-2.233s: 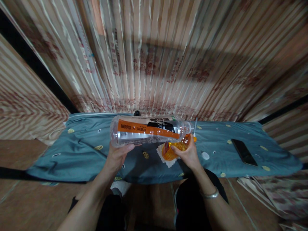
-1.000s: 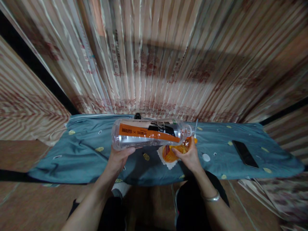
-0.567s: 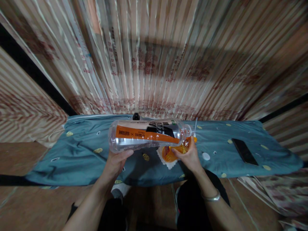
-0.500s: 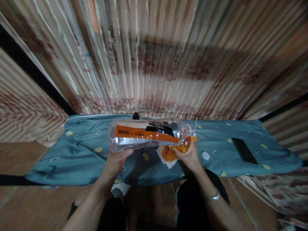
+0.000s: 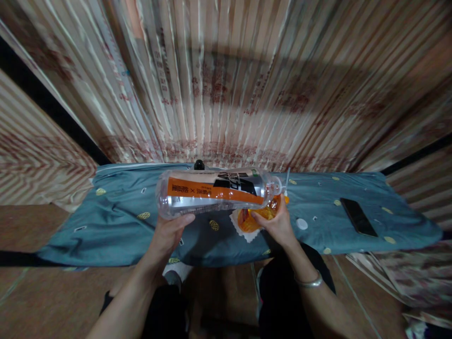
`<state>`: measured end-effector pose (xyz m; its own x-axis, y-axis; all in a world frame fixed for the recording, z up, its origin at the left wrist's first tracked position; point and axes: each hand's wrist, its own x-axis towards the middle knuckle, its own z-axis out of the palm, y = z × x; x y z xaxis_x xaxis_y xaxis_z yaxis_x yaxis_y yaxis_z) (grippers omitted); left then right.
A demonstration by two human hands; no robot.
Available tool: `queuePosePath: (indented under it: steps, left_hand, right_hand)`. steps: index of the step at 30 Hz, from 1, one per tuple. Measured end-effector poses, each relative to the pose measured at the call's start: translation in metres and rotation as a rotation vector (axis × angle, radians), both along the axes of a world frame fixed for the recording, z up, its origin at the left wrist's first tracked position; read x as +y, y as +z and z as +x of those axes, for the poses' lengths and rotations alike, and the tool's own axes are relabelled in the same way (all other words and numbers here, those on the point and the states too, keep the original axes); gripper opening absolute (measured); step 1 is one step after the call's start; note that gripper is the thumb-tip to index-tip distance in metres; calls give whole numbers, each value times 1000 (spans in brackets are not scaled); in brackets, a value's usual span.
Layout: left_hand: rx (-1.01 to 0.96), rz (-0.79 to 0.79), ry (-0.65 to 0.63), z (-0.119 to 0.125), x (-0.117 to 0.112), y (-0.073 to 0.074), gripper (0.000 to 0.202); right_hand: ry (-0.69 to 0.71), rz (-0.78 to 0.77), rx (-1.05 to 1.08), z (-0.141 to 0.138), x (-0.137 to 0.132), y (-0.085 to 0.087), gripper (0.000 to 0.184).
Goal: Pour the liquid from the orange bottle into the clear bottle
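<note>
My left hand (image 5: pixel 174 230) grips the base end of a large clear plastic bottle (image 5: pixel 212 192) with an orange, silver and black label. The bottle lies nearly level, its open neck pointing right. My right hand (image 5: pixel 277 223) is wrapped round a smaller bottle of orange colour (image 5: pixel 249 221), just below the big bottle's neck. A thin pale straw-like stick (image 5: pixel 288 179) rises beside the two necks. Under the orange bottle lies a white paper napkin (image 5: pixel 250 236) with a scalloped edge. Whether the two mouths touch I cannot tell.
A teal cloth (image 5: pixel 116 235) with yellow pineapple prints covers the low table. On its right lie a white round cap (image 5: pixel 302 223) and a black phone (image 5: pixel 358 216). A small black object (image 5: pixel 199 165) stands at the back edge, before a striped curtain (image 5: pixel 226 94).
Everything sits slightly higher in the picture as the view shifts. The large bottle is at nearly the same slant, and both hands keep their grips.
</note>
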<state>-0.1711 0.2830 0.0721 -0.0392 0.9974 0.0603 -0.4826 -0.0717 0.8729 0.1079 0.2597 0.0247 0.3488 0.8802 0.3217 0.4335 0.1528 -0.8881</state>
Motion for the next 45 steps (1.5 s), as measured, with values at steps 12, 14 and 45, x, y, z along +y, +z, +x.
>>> queuePosePath:
  steps: [12, 14, 45]
  left_hand:
    - [4, -5, 4, 1, -1, 2, 52]
    - [-2, -10, 15, 1, -1, 1, 52]
    - [15, 27, 47, 5, 0, 6, 57]
  right_hand:
    - [9, -2, 15, 0, 0, 2, 87]
    - [9, -3, 19, 0, 0, 1, 87]
    - [19, 28, -29, 2, 2, -1, 88]
